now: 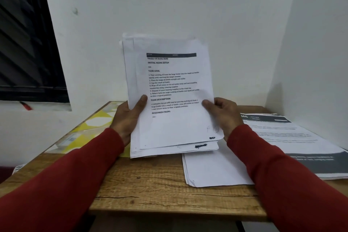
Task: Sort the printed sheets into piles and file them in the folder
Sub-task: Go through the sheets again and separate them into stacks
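Observation:
A stack of printed sheets [169,84] is held upright above the wooden table [154,184], its top page showing black headings and a dark bar. My left hand [128,115] grips the stack's left edge with the thumb on the front. My right hand [224,113] holds the right edge, thumb on the top page. On the table lie two piles: a blank-faced pile [212,169] just below the held stack, and a printed pile with dark bands [293,137] at the right. A yellow and white folder [88,128] lies flat at the left.
White walls close in behind and at the right, forming a corner. A dark window [24,43] is at the left, with a red-and-black object [25,105] on its sill. The table's front edge runs near the bottom of the view.

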Tool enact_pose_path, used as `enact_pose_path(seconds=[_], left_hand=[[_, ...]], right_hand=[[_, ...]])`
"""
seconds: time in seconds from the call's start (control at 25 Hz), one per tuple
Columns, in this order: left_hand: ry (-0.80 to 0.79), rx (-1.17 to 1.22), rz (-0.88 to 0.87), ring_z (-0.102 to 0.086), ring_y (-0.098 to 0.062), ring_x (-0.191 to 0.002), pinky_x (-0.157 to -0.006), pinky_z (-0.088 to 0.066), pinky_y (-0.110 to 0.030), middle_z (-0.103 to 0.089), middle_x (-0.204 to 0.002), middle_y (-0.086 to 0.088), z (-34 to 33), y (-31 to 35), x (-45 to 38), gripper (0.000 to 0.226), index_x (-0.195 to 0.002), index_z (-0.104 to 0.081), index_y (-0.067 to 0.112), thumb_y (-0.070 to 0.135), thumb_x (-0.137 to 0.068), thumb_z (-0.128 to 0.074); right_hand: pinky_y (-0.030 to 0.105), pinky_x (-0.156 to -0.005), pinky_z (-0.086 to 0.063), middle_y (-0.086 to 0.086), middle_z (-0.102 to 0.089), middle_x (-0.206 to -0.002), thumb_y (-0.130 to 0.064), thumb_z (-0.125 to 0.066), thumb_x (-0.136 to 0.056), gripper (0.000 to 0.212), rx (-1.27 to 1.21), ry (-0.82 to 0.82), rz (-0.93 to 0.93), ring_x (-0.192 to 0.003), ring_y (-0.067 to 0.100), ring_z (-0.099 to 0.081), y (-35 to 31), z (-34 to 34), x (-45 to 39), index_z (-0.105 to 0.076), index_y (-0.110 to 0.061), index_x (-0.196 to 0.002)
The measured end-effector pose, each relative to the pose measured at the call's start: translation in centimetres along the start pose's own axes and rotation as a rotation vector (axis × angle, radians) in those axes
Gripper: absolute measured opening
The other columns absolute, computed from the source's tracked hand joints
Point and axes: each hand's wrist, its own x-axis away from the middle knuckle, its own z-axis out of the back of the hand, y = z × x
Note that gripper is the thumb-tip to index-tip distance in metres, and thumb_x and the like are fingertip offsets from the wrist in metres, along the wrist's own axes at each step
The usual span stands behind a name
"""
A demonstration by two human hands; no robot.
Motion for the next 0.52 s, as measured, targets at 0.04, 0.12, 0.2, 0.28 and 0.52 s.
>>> enact_pose_path(seconds=[0.04,0.12,0.2,0.28,0.52], left_hand=[[0.006,-0.001,-0.01,-0.074,-0.025,-0.095,-0.077,-0.062,-0.037,-0.076,-0.107,-0.008,0.0,0.1,0.0,0.029,-0.113,-0.068,0.01,0.031,-0.093,-0.064],[0.018,0.013,-0.028,-0.072,-0.028,-0.099,-0.084,-0.06,-0.042,-0.075,-0.11,-0.011,0.1,0.2,0.0,0.025,-0.109,-0.069,0.011,0.03,-0.093,-0.064],[0.027,0.038,-0.04,-0.071,-0.029,-0.103,-0.091,-0.057,-0.045,-0.074,-0.112,-0.01,0.3,0.4,-0.1,0.024,-0.108,-0.069,0.012,0.029,-0.093,-0.065],[0.03,0.056,-0.064,-0.071,-0.028,-0.105,-0.091,-0.057,-0.045,-0.074,-0.113,-0.009,0.5,0.7,0.0,0.025,-0.111,-0.069,0.012,0.029,-0.093,-0.064],[0.028,0.1,-0.095,-0.072,-0.024,-0.101,-0.081,-0.061,-0.036,-0.075,-0.112,-0.006,0.4,1.3,-0.1,0.027,-0.113,-0.068,0.016,0.032,-0.092,-0.062]], right_hand=[[0.038,-0.067,-0.052,0.013,-0.071,-0.074,-0.02,-0.072,-0.087,0.018,0.042,0.032,0.021,-0.065,0.021,-0.06,0.0,0.4,-0.5,-0.07,-0.003,-0.078],[0.031,-0.058,-0.039,0.005,-0.053,-0.062,-0.022,-0.069,-0.087,0.03,0.104,0.157,0.097,-0.059,0.017,-0.045,0.1,1.5,-1.6,-0.062,0.001,-0.07],[0.03,-0.057,-0.032,-0.004,-0.041,-0.057,-0.021,-0.067,-0.084,0.035,0.158,0.346,0.153,-0.059,0.016,-0.036,0.3,3.2,-2.9,-0.05,0.001,-0.063],[0.029,-0.059,-0.032,-0.006,-0.038,-0.059,-0.01,-0.062,-0.084,0.036,0.216,0.535,0.16,-0.061,0.013,-0.034,0.3,5.4,-3.5,-0.039,-0.005,-0.057],[0.032,-0.074,-0.048,0.024,-0.07,-0.097,0.0,-0.062,-0.089,0.028,0.168,0.522,0.153,-0.082,0.022,-0.061,0.4,5.9,-3.3,-0.062,0.014,-0.114]])
